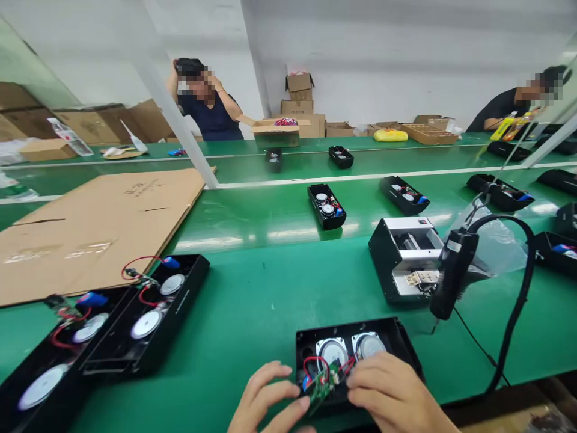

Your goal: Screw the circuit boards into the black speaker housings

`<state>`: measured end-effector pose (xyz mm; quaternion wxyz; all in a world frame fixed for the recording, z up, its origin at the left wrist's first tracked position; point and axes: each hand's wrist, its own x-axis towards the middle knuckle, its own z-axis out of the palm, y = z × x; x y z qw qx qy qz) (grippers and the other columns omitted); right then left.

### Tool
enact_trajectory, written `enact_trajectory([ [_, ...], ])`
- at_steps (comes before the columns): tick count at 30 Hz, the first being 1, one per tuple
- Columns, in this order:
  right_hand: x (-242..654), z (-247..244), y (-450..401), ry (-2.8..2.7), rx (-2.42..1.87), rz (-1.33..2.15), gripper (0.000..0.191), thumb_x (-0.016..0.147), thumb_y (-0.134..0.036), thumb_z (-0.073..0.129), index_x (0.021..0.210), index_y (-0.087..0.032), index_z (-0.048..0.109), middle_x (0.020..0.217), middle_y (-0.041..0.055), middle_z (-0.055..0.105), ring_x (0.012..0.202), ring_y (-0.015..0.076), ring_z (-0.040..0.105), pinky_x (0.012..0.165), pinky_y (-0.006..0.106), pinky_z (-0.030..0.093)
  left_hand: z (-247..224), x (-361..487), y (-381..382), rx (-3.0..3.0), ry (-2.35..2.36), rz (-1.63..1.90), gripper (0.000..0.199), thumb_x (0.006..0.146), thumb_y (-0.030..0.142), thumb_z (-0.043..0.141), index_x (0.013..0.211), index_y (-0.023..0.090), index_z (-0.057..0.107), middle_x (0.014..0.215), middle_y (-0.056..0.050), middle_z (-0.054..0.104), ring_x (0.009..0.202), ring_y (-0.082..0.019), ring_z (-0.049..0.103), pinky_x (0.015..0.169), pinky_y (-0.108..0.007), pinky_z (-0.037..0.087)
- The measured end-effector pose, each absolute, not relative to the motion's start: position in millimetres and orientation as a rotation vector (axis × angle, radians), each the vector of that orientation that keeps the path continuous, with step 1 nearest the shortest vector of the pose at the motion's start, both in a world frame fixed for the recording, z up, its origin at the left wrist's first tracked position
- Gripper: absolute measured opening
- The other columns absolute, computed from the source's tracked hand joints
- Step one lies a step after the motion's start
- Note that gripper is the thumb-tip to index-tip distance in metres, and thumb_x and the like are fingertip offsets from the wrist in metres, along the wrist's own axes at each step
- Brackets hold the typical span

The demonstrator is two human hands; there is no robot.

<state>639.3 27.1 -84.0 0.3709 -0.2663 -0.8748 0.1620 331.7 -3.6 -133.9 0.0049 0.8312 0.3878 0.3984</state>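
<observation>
In front of me lies an open black speaker housing [408, 349] with two round silver speakers [368, 346] fitted inside. A green circuit board [322, 388] with red wires stands tilted over the housing's near side. My left hand [273, 400] is at the board's left end, fingers spread and one fingertip against its lower edge. My right hand [390, 388] reaches over the near right of the housing, fingers bent and close together beside the wires. Its fingertips are partly hidden, so what they grip cannot be made out. A blue part [307, 382] shows beside the board.
A black electric screwdriver [453, 273] hangs at the right by a black-and-white dispenser [401, 258]. Two open housings [180, 319] lie left beside flat cardboard [99, 222]. More housings [327, 206] sit along the green bench. Two people [210, 114] are across it.
</observation>
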Motion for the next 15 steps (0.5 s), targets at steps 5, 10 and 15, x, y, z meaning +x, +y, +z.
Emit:
enact_trajectory([
  [5,606.5,-88.1,42.9,-2.421,-0.831,0.399,0.020,0.100,-0.007,0.059,0.114,-0.019,0.067,0.105,0.0075,0.080,0.096,0.0226,0.073,0.085,0.037,0.059,-120.2,348.5,10.2,2.621,1.166,1.151,0.015,0.100,0.037,0.076,0.113,0.032,0.078,0.096,-0.002,0.081,0.105,-0.024,0.080,0.107,-0.045,0.065],
  [10,635.7,-70.7,52.8,-2.306,-0.809,0.465,0.031,0.103,-0.003,0.051,0.125,-0.020,0.063,0.107,0.0061,0.081,0.094,0.0201,0.074,0.085,0.036,0.056,-111.3,355.8,14.7,2.476,1.383,1.178,0.028,0.102,0.045,0.072,0.123,0.029,0.076,0.124,-0.010,0.077,0.120,-0.028,0.076,0.099,-0.042,0.068],
  [15,663.2,-55.6,38.5,-2.528,-0.950,0.317,0.043,0.092,0.006,0.046,0.115,-0.021,0.069,0.112,0.0054,0.081,0.081,0.0206,0.069,0.075,0.038,0.052,-115.7,364.6,15.1,2.607,1.267,1.067,0.050,0.097,0.061,0.073,0.132,0.024,0.069,0.151,-0.019,0.061,0.140,-0.036,0.063,0.106,-0.054,0.064],
])
